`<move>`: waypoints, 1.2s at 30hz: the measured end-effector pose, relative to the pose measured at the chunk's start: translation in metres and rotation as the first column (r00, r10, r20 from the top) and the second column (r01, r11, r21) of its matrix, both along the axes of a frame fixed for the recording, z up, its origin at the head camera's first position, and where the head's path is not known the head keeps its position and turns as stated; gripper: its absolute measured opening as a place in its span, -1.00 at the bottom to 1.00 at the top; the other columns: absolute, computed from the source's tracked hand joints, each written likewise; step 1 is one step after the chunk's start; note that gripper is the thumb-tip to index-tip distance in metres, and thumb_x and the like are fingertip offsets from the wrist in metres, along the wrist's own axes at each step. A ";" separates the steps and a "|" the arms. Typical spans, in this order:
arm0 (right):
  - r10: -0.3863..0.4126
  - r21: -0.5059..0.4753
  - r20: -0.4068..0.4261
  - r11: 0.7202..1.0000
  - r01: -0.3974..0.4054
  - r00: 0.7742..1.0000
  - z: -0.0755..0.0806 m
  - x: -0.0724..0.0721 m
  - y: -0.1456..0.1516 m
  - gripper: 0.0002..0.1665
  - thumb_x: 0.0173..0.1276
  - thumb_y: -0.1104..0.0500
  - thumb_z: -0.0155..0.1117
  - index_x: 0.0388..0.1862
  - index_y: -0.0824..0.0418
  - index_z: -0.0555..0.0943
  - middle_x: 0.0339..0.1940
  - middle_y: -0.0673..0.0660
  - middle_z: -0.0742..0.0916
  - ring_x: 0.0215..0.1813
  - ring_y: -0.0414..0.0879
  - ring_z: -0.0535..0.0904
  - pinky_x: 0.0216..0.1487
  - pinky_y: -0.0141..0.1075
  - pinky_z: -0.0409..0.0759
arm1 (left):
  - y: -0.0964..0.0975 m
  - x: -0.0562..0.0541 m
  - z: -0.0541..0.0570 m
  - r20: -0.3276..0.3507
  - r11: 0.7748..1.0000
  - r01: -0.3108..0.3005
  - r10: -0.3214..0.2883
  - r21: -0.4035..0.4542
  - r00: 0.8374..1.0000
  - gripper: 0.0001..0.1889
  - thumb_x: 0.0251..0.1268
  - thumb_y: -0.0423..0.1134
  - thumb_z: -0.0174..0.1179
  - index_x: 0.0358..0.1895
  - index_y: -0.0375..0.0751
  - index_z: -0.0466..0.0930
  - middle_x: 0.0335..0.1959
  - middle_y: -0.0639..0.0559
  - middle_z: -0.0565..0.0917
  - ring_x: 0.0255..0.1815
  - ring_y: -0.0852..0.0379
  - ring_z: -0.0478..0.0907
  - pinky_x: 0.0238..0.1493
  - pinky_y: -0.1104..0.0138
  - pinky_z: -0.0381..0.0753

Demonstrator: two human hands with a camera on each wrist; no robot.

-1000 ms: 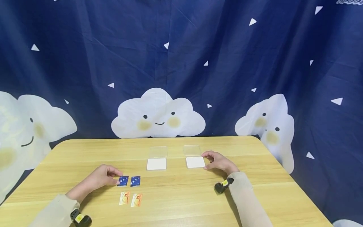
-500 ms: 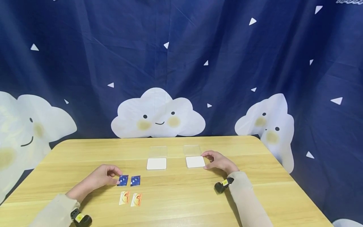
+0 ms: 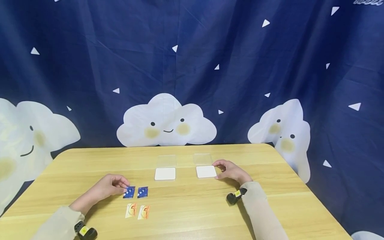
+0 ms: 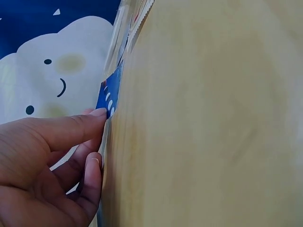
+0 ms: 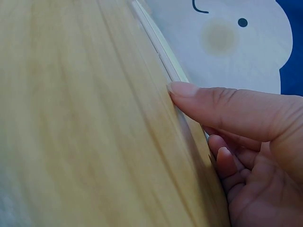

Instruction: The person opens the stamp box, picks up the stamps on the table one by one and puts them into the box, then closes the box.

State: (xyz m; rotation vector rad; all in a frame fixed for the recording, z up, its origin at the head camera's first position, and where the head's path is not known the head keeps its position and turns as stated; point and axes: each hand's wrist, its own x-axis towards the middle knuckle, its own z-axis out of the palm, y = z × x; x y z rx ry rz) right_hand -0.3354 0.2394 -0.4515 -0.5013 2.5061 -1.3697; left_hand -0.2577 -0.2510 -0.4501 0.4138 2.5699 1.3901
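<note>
The left hand [image 3: 108, 186] has its thumb and fingers curled at a small dark-blue rectangular card with pale moon shapes [image 3: 129, 192], pinching its left side at the bench [image 3: 195, 210]; whether it is raised is unclear. A matching blue card [image 3: 142, 192] lies just to its right, with two orange-and-white rectangular cards [image 3: 131, 210] [image 3: 144, 212] nearer the person. The right hand [image 3: 232, 170] grips the right edge of a flat white rounded-corner rectangle [image 3: 206, 172], thumb at the near corner. A clear plastic panel [image 3: 202, 159] lies just behind that. Left of it sits a similar white rectangle [image 3: 165, 174].
</note>
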 end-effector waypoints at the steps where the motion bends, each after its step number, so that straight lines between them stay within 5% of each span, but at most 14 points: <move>1: 0.001 0.000 0.001 1.000 -0.001 1.000 0.000 0.000 0.000 -0.34 -0.10 0.36 0.49 0.06 0.37 0.50 0.00 0.21 0.59 -0.02 -0.03 0.41 0.02 -0.22 0.35 | 0.000 0.001 0.000 0.006 1.000 -0.005 0.005 -0.001 1.000 -0.81 0.06 -0.41 0.30 -0.22 -0.37 0.62 -0.40 -0.05 0.60 -0.37 0.16 0.47 -0.35 0.41 0.50; 15: 0.022 -0.014 -0.008 1.000 -0.022 1.000 0.000 -0.001 0.001 -0.34 -0.09 0.37 0.49 0.06 0.40 0.49 0.00 0.25 0.58 -0.01 -0.01 0.41 0.03 -0.21 0.34 | 0.000 0.003 0.007 0.036 1.000 -0.004 0.005 -0.030 0.999 -0.85 0.09 -0.37 0.27 -0.27 -0.35 0.66 -0.38 -0.04 0.66 -0.35 0.13 0.51 -0.31 0.38 0.48; 27: 0.016 -0.009 -0.008 1.000 -0.016 1.000 0.000 0.000 0.001 -0.35 -0.08 0.36 0.49 0.06 0.39 0.49 0.00 0.25 0.58 -0.02 -0.01 0.40 0.02 -0.21 0.34 | -0.001 -0.002 0.007 0.075 0.998 0.054 -0.056 0.029 0.996 -0.74 0.13 -0.26 0.30 -0.16 -0.38 0.65 -0.28 -0.11 0.70 -0.26 0.10 0.56 -0.18 0.30 0.49; 36: 0.026 -0.014 -0.009 1.000 -0.026 1.000 0.000 0.000 0.001 -0.35 -0.07 0.37 0.48 0.07 0.40 0.49 0.03 0.30 0.57 0.03 0.03 0.42 0.03 -0.21 0.35 | 0.005 -0.002 0.014 0.065 0.998 0.026 -0.029 0.049 0.997 -0.72 0.13 -0.26 0.30 -0.14 -0.38 0.65 -0.25 -0.12 0.71 -0.27 0.13 0.58 -0.23 0.34 0.53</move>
